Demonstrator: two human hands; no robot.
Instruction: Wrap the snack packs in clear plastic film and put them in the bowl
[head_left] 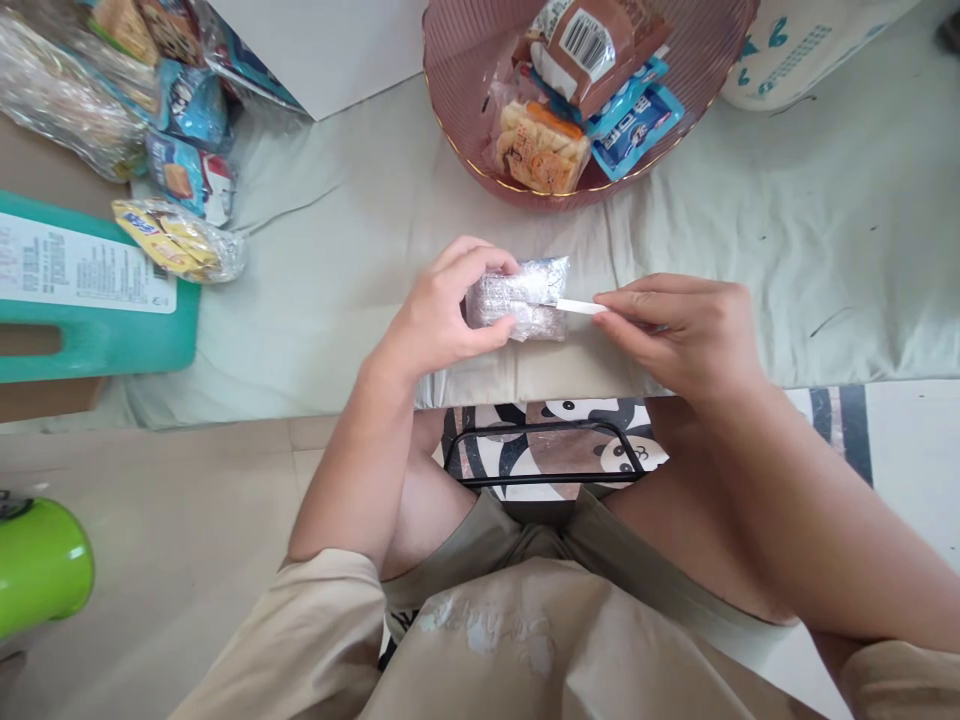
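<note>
My left hand (448,315) is closed around a small clear-wrapped snack packet (534,290) that rests on the pale cloth near the table's front edge. My right hand (675,330) pinches a thin white strip (579,306) that sticks out from the packet's right end. Both hands meet at the packet, just above my lap.
A pink ribbed bowl (457,90) of wrapped snacks stands behind the hands. More snack packets (180,240) lie at the left beside a teal board (97,340). A white bag (795,45) sits at the back right. A green object (37,565) is at the lower left, on the floor.
</note>
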